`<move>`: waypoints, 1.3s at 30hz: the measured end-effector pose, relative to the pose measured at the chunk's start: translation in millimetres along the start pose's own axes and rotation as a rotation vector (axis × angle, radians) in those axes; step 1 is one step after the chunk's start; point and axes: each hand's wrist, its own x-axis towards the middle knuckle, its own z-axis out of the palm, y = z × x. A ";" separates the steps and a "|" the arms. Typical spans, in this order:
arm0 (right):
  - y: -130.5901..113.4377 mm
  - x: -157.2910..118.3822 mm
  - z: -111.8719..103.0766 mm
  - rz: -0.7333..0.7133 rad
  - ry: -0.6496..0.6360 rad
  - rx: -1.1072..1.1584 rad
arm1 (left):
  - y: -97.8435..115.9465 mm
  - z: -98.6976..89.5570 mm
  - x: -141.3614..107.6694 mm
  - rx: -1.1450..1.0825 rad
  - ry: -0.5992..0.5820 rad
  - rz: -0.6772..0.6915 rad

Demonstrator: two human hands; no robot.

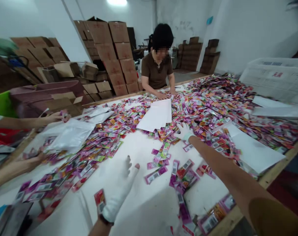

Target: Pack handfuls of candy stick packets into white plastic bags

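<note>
My left hand [121,193], in a white glove with bare fingertips and a dark band at the wrist, hovers over the white tabletop [124,147]. Its thumb stands apart from the fingers, and nothing shows in it. A red packet [100,198] lies beside that wrist. Farther out, my right hand [185,132], gloved too, reaches with spread fingers to the near edge of a heap of small purple and red packets [200,108]. Just beyond it, a fan of white sheets or flat bags [156,114] rests on the heap. Loose packets [156,175] are scattered between my arms.
Across the table, a person [158,68] has both hands at the packets. Another person's hands [33,160] are at the left, near clear plastic bags [71,134]. White sheets [257,147] and a white crate [274,78] are on the right. Cardboard boxes [114,55] stand behind.
</note>
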 end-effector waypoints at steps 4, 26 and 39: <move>-27.1 -37.4 26.1 -0.130 -0.042 -0.055 | -9.3 54.3 -13.5 0.163 -0.066 0.162; -22.2 -141.2 3.6 -0.514 -0.100 0.213 | -33.4 -55.7 -38.5 0.158 0.197 0.058; -182.6 -170.8 45.0 -0.595 -0.412 0.236 | -46.3 -39.5 -16.4 0.497 -0.054 0.160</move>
